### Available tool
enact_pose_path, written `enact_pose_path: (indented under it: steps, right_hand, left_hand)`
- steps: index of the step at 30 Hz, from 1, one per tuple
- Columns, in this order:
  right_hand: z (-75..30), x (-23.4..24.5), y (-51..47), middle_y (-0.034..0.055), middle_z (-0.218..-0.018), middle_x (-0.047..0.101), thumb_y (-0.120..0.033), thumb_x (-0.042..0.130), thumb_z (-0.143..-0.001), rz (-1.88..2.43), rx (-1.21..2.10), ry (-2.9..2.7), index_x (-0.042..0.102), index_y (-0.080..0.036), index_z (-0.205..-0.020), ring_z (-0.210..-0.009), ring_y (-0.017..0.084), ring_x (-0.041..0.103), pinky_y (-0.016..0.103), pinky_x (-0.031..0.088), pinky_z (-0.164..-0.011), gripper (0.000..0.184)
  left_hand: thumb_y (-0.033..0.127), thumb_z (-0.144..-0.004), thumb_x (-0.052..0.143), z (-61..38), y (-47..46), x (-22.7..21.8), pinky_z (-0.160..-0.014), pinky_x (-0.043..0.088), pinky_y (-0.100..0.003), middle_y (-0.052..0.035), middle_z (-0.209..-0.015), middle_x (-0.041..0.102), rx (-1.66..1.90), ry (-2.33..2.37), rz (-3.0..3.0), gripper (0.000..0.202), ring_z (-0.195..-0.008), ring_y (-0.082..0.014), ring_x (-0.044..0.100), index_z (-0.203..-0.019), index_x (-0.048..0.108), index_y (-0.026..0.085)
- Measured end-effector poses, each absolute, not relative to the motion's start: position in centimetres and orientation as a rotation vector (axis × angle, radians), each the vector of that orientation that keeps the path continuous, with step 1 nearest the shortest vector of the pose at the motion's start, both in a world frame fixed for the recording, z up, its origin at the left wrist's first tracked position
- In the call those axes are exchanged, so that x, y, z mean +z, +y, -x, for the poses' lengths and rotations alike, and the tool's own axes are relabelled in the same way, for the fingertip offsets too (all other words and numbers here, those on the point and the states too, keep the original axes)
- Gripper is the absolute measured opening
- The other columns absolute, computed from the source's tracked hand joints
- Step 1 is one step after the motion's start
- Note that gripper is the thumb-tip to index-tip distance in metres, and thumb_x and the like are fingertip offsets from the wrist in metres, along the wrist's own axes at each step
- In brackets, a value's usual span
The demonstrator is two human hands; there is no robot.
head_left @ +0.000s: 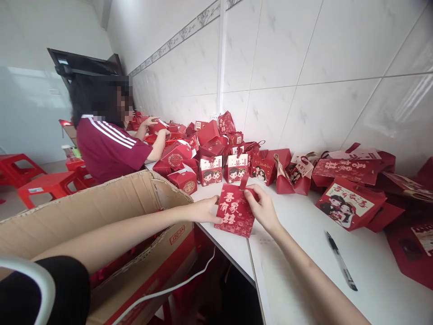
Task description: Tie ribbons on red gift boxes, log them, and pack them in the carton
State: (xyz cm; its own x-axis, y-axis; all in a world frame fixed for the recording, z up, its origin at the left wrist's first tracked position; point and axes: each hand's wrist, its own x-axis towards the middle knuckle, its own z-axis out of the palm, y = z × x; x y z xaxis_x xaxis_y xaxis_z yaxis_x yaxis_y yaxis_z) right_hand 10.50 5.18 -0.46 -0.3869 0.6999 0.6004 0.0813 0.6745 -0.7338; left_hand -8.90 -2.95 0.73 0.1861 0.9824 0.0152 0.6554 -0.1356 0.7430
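Note:
A red gift box (pixel 237 212) with white characters and a ribbon loop on top is held between my two hands, above the table's edge. My left hand (pixel 207 210) grips its left side, with the fingers partly behind it. At the upper right corner, beside the ribbon, my right hand (pixel 262 205) is closed on the box. Just behind stand two cream and red gift boxes with cartoon couples, the left one (pixel 211 170) and the right one (pixel 237 169).
Many red gift boxes line the wall, among them one with a couple print (pixel 350 203). A pen (pixel 341 261) lies on the white table (pixel 304 225). An open cardboard box (pixel 135 198) stands at left. A co-worker (pixel 108 140) handles boxes beyond, near red stools (pixel 50 185).

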Motion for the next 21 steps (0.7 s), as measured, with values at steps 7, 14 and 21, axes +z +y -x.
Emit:
enact_pose_path:
  steps: [7, 14, 21]
  right_hand:
    - [-12.8, 4.0, 5.2, 0.0032, -0.083, 0.060, -0.044, 0.053, -0.075, 0.712, 0.927, -1.574, 0.057, -0.019, -0.082, -0.078, 0.020, 0.055, 0.030, 0.044, -0.068, 0.026]
    - [-13.7, 5.6, 4.5, 0.0052, -0.090, 0.060, -0.049, 0.051, -0.078, 0.754, 1.180, -1.506, 0.048, -0.021, -0.112, -0.070, 0.018, 0.059, 0.025, 0.045, -0.053, 0.043]
    - [-13.7, 3.6, 6.0, 0.0017, -0.065, 0.057, -0.056, 0.033, -0.088, 0.976, 0.745, -1.872, 0.047, -0.021, -0.109, -0.057, 0.021, 0.059, 0.033, 0.045, -0.054, 0.044]
  left_hand:
    - [0.037, -0.070, 0.067, 7.6, -2.9, 2.4, -0.090, 0.045, -0.037, -0.0100, -0.114, 0.061, 0.959, 1.257, -1.638, 0.048, -0.106, -0.0238, 0.057, -0.112, 0.055, 0.017]
    - [0.058, -0.078, 0.045, 5.1, -7.3, 5.4, -0.055, 0.047, -0.026, -0.0080, -0.070, 0.066, 0.921, 1.117, -0.975, 0.047, -0.060, -0.0166, 0.061, -0.081, 0.065, 0.016]
    - [0.046, -0.077, 0.037, 4.1, -8.9, 7.0, -0.042, 0.034, -0.020, -0.0041, -0.060, 0.057, 1.178, 1.075, -0.501, 0.034, -0.044, -0.0098, 0.047, -0.072, 0.056, 0.018]
